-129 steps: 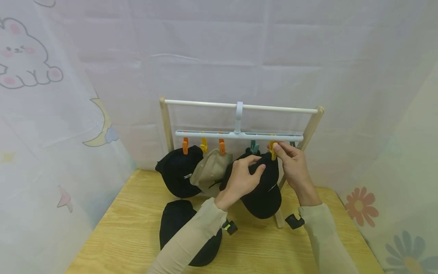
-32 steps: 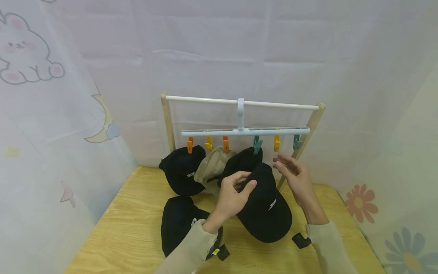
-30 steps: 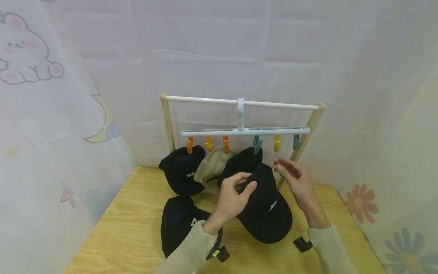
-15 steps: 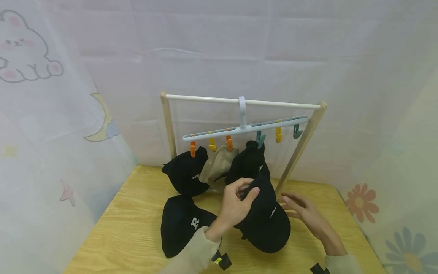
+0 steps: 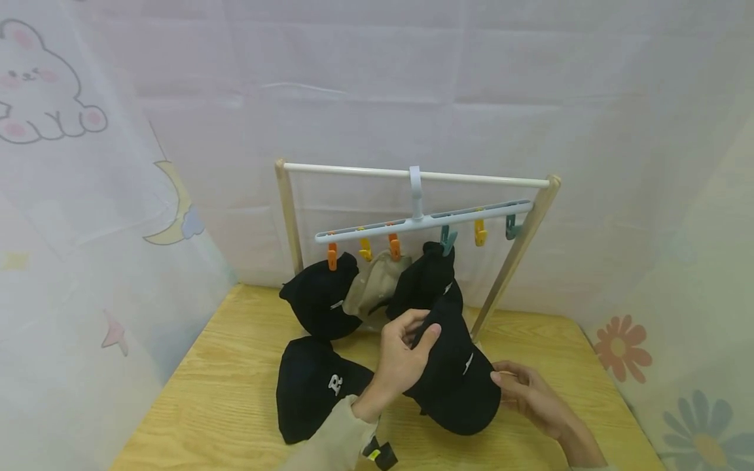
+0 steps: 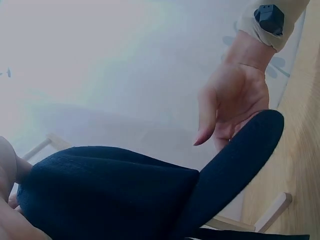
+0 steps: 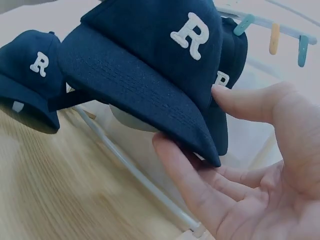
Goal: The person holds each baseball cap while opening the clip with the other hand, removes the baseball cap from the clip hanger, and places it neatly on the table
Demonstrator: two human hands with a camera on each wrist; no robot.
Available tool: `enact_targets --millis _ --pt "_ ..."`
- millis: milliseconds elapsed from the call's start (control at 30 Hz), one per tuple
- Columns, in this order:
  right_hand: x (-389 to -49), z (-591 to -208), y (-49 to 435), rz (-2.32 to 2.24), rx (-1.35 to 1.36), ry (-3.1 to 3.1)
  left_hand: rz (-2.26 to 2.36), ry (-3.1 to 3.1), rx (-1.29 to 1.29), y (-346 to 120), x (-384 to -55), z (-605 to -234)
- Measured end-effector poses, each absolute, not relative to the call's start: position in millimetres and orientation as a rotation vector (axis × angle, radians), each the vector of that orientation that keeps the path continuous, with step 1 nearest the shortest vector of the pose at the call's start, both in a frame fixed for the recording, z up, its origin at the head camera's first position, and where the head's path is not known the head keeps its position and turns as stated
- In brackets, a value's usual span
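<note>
Right grip (image 5: 533,400) lowered to brim (image 5: 465,411) | black cap (image 5: 452,369): crown (image 5: 448,337) in left grip (image 5: 402,356)

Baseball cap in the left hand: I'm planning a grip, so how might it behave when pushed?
The baseball cap would probably fold at its creased cloth crown. The brim seems stiffer, holding a smooth curve. Its textured weave probably resists slipping.
</note>
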State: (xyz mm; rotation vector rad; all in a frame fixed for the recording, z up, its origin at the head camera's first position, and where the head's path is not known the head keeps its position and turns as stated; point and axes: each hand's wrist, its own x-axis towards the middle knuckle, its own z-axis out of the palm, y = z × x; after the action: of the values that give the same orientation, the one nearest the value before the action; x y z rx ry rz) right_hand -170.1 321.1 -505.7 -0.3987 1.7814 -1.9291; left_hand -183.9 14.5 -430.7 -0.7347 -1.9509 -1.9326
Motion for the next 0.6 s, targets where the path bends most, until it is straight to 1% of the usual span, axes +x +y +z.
enact_targets --millis 233,600 --pt "-163 -513 320 -1.988 -0.477 1.550 -1.957 -1.927 -0.704 14 -181 -435" --pt "-160 -514 318 -2.081 -0.631 1.387 -2.033 -1.924 -0.703 2 -179 -434"
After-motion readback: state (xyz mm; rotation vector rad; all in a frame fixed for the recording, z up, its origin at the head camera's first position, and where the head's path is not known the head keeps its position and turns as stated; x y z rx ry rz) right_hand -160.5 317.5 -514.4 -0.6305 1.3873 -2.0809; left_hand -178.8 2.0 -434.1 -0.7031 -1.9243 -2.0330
